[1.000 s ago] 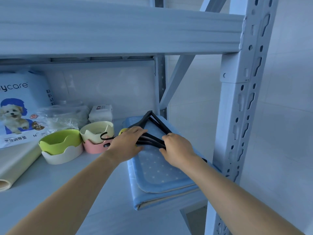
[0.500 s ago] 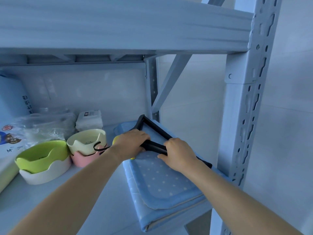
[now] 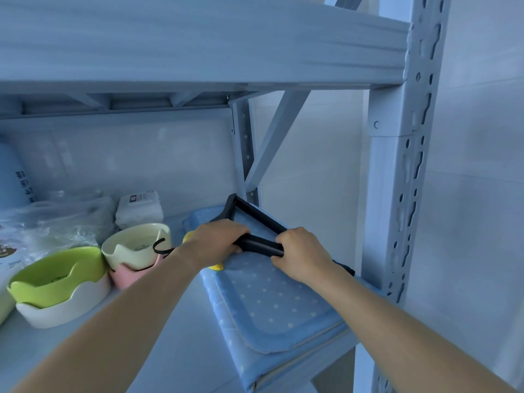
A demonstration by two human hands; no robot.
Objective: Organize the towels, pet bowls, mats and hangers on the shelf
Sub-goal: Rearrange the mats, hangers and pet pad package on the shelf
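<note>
I count four pet bowls [image 3: 136,248] left of two stacked blue mats [image 3: 272,302]; hangers [image 3: 255,222] bunched, number unclear.

black plastic hangers [image 3: 256,222]: bundled bars pass under both hands; the number in the stack cannot be told; the right end shows only as a tip past the right wrist.
left hand [image 3: 218,239]: fingers [image 3: 241,228] curl over the bars, tips hidden.
small yellow object [image 3: 215,267]: mostly covered by the left wrist; its shape cannot be told.
pink scalloped pet bowl [image 3: 127,275]: largely hidden beneath the cream scalloped bowl [image 3: 136,246].
printed pet-pad package [image 3: 12,180]: cut off by the left edge; its print is too small to read.
blue dotted folded mats [image 3: 272,302]: near corner cut off by the bottom edge.
</note>
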